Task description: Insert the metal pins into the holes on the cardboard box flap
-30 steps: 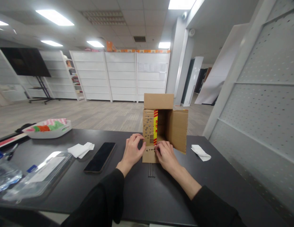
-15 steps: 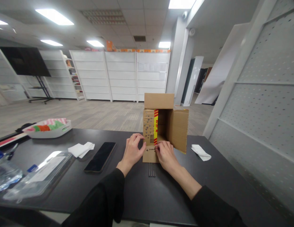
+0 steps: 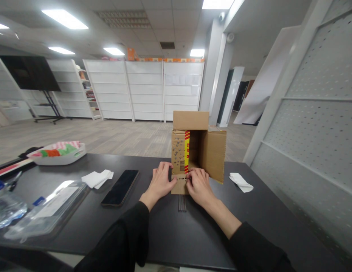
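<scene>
A cardboard box [image 3: 215,155] stands with its flaps spread. My left hand [image 3: 160,180] is at the left edge of its lower flap [image 3: 180,187], thumb touching the flap, thumb and index finger apart. My right hand [image 3: 200,186] is at the flap's right side, fingertips pressed together beside a row of small dark round spots. Whatever those fingertips pinch is hidden. Below the flap, several thin metal nails [image 3: 182,204] are lined up side by side. The left flap [image 3: 177,151] bears scattered grey round dots and a yellow and red tape strip [image 3: 187,151].
Left of my hands are a phone [image 3: 120,187], folded white tissues [image 3: 96,178], a clear plastic case [image 3: 51,207] and a water bottle [image 3: 7,207]. A white basket [image 3: 59,159] sits farther back. Another tissue [image 3: 241,182] lies right. A perforated panel [image 3: 314,124] rises beyond the table's right edge.
My left thumb has shifted slightly right over the lower flap, covering its leftmost dark spot. My right hand and the box look nearly the same.
</scene>
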Available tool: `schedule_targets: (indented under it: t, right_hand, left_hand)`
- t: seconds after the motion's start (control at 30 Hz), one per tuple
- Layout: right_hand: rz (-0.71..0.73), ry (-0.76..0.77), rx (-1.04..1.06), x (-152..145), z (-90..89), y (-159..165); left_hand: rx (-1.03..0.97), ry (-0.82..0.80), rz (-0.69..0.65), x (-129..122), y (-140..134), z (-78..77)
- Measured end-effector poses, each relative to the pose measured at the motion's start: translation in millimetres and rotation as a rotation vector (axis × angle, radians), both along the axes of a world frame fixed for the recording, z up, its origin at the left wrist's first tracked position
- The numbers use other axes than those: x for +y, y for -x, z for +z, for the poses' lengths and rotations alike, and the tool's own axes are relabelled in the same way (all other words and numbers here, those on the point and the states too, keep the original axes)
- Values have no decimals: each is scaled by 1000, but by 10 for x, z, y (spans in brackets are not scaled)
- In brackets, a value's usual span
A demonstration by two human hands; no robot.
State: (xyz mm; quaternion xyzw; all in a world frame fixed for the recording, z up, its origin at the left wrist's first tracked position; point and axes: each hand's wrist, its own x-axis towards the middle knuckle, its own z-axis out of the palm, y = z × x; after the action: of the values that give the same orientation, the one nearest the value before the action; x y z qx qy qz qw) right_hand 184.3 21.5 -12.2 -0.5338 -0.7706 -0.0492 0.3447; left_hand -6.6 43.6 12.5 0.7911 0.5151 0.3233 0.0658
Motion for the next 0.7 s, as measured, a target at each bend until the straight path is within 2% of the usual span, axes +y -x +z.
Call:
schedule_targets:
  t: [0.7]
  right_hand:
    - [-54, 25, 38, -7, 36, 83]
  left_hand:
    - [33, 55, -31, -12, 3, 12]
